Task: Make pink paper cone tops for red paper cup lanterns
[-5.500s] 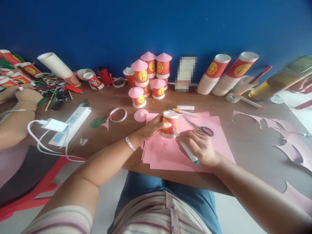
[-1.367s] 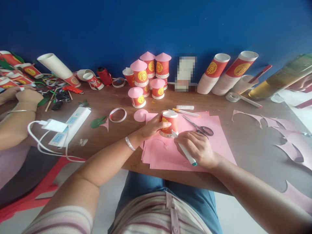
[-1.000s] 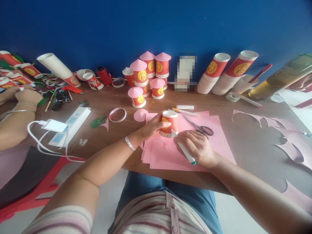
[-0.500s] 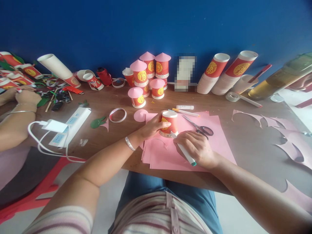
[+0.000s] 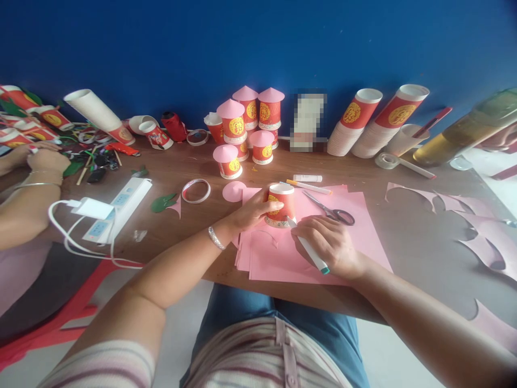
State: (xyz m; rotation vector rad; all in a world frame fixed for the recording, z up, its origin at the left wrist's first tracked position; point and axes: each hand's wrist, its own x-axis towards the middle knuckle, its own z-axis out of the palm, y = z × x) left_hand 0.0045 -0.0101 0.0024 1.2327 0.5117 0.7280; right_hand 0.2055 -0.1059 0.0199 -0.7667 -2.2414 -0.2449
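One red cup (image 5: 288,200), prob. mid-decorating: L hand (image 5: 255,211) curled round its left side, R hand (image 5: 329,242) gripping white marker (image 5: 312,252) w/ tip at cup's patterned lower band (contact unclear). Next move prob. calls for steady cup & small strokes along band. Cup's btwn hands, above pink sheets (image 5: 278,267); scissors (image 5: 333,213) near, to cup's right.

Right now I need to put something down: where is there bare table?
A wide patch lies between the pink sheets and the pink offcuts. A smaller one sits between the white ring and the left forearm. Crowded: by the blue wall, lined with cup stacks, and where the left hand holds a cup and the right hand a marker.
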